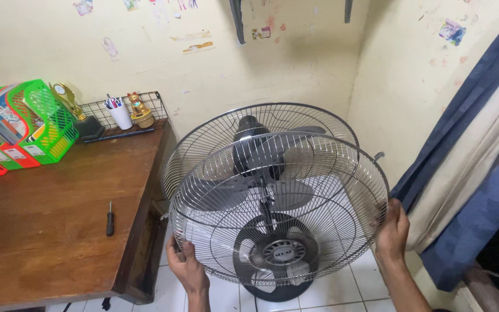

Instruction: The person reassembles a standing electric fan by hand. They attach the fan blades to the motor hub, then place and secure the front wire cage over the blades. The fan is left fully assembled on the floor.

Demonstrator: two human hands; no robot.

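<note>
Both hands grip the rim of a round wire fan guard (278, 208): left hand (185, 263) fingers curled on its lower edge, right hand (393, 228) clamped on the far side. Guard hangs tilted just before the fan (255, 150), apparently mid-removal or mid-fitting; steady two-handed alignment is needed. A screwdriver (110, 218) lies on the desk (41, 231) beyond the left fingers.

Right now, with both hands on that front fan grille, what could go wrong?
1. The front grille is held only at its rim by the left hand and right hand; it looks loose from the rear grille, so it might slip or tip.
2. The blades sit exposed behind it; fingers could reach them.
3. The screwdriver lies near the table edge and could roll off.
</note>
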